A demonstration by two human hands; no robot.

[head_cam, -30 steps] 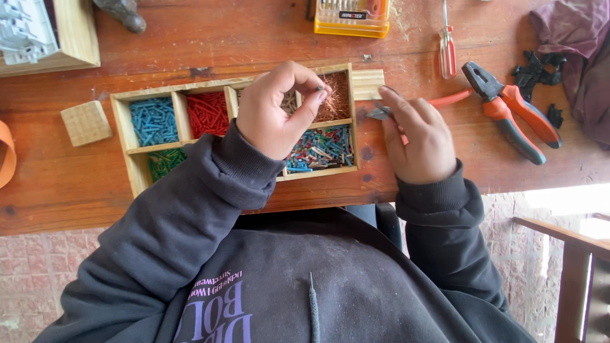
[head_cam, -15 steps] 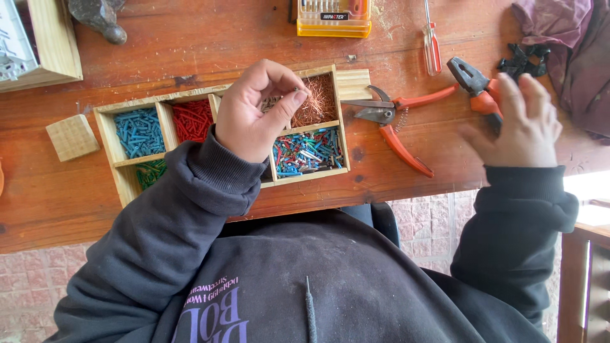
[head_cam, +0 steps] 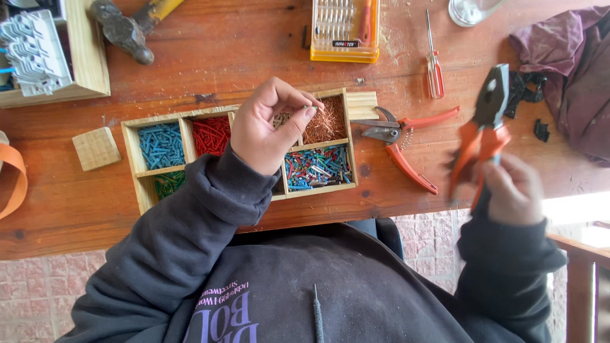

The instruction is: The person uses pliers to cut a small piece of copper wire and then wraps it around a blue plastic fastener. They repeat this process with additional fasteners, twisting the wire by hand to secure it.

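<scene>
A wooden tray with several compartments holds sorted wire bits: blue, red, copper strands and mixed colours. My left hand hovers over its middle and pinches a small wire piece between thumb and fingertips. To the right, near the table's front edge, my right hand grips the orange handles of a pair of pliers, lifted off the table with the jaws pointing away from me. Red-handled cutters lie just right of the tray.
On the wooden table lie a hammer, a yellow bit case, a red screwdriver, a small wooden block, black bits and a purple cloth. A white terminal block sits at far left.
My right hand left the tray's edge, reached right, took the orange pliers and lifted them toward me. My left hand stayed over the tray, still pinching.
</scene>
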